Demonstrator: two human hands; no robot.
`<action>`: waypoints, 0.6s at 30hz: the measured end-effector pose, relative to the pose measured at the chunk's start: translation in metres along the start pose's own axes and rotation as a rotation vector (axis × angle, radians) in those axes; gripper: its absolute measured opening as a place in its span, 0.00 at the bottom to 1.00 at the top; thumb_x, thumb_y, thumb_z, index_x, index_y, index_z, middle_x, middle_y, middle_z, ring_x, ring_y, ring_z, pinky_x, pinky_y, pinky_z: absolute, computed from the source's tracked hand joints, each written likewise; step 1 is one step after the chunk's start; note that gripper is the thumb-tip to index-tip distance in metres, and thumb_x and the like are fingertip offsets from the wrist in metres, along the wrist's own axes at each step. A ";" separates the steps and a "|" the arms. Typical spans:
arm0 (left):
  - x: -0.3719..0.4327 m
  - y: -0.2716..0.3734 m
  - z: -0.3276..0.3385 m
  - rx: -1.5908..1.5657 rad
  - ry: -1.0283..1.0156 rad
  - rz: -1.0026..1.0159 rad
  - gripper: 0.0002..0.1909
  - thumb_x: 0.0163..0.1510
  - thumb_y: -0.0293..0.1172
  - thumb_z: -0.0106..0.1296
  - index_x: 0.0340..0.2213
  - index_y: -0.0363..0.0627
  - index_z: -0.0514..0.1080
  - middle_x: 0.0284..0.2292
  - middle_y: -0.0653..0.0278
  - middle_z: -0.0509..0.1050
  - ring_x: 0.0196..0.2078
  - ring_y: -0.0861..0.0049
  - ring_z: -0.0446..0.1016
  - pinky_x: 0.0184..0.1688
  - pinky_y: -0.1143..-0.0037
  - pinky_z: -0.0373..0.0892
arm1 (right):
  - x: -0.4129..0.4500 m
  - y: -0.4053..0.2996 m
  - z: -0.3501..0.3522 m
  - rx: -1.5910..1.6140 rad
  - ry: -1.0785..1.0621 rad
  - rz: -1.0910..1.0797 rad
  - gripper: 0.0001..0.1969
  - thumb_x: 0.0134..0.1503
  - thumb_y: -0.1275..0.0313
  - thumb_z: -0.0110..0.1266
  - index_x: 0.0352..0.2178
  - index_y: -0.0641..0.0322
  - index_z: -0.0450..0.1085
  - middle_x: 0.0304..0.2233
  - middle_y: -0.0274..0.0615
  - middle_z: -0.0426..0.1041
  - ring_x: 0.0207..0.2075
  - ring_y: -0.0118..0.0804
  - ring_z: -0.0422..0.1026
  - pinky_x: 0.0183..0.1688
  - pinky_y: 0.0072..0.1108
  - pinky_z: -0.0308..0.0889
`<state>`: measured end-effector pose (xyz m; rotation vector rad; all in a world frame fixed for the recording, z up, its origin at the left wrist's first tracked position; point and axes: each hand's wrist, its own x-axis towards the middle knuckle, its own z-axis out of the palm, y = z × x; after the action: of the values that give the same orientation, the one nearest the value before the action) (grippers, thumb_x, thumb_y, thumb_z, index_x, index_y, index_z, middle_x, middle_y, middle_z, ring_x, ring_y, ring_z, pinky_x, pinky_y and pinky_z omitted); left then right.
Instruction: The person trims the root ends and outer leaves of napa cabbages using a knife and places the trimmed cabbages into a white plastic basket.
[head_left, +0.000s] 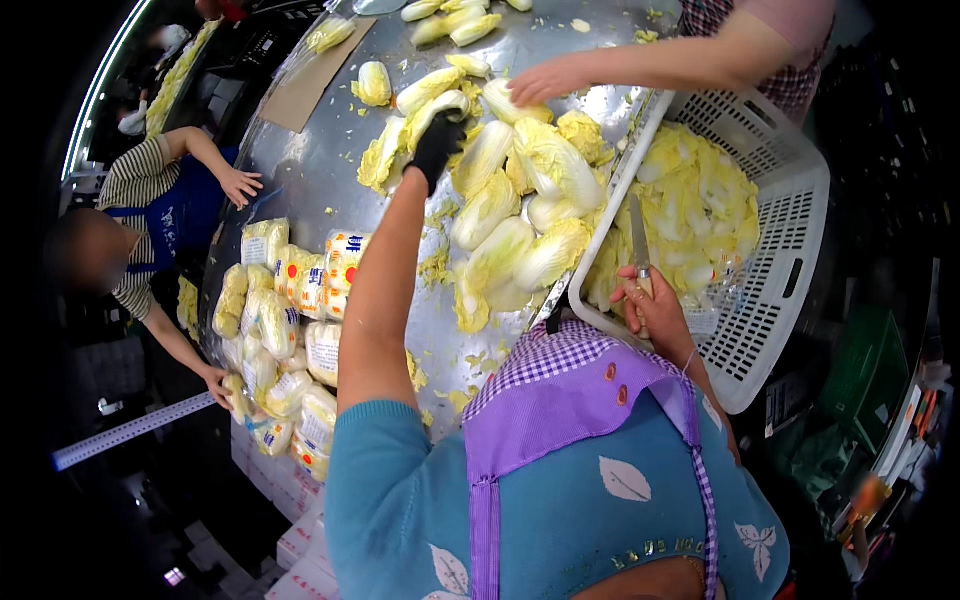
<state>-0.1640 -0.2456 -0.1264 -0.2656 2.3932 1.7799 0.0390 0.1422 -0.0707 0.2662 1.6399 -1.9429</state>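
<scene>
My left hand (438, 147), in a black glove, is closed around the side of a napa cabbage (429, 114) on the metal table (300, 176). The dark glove hides most of its finger detail. Several more napa cabbages (486, 210) lie heaped beside it, pale white with yellow leaf edges. In my bare right hand (660, 307) is a knife with a light handle, its blade (638, 232) pointing away from me. That hand is over the near side of a white plastic basket (780, 187), which holds loose cabbage leaves (694, 202).
Across the heap, a co-worker's hand (551, 79) rests on another cabbage. At the left, a person in a blue apron (176, 217) touches bagged cabbages (281, 322) piled at the table's edge. Cardboard (315, 86) lies farther back. White cartons (311, 540) stand below.
</scene>
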 end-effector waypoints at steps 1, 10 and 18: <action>-0.013 -0.010 0.015 0.386 -0.054 0.055 0.30 0.50 0.47 0.55 0.51 0.44 0.62 0.43 0.54 0.70 0.42 0.61 0.71 0.46 0.69 0.67 | 0.001 0.000 0.001 -0.004 0.001 -0.001 0.11 0.61 0.70 0.45 0.43 0.64 0.61 0.28 0.42 0.71 0.14 0.20 0.59 0.17 0.12 0.56; -0.029 -0.009 0.058 0.892 0.182 -0.177 0.43 0.35 0.61 0.59 0.50 0.47 0.63 0.48 0.51 0.68 0.49 0.56 0.68 0.50 0.64 0.66 | 0.008 -0.022 0.023 -0.105 -0.054 -0.030 0.10 0.60 0.74 0.44 0.43 0.63 0.60 0.26 0.40 0.72 0.14 0.19 0.59 0.16 0.13 0.56; -0.058 -0.004 0.016 0.321 0.346 0.216 0.42 0.33 0.44 0.69 0.48 0.38 0.64 0.40 0.54 0.72 0.42 0.65 0.71 0.44 0.70 0.68 | -0.008 -0.009 -0.001 -0.190 0.156 -0.171 0.12 0.62 0.70 0.43 0.46 0.58 0.60 0.18 0.32 0.64 0.14 0.19 0.58 0.17 0.12 0.54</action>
<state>-0.1067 -0.2287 -0.1222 -0.3069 3.0083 1.4906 0.0402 0.1461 -0.0598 0.2132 1.9927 -1.9110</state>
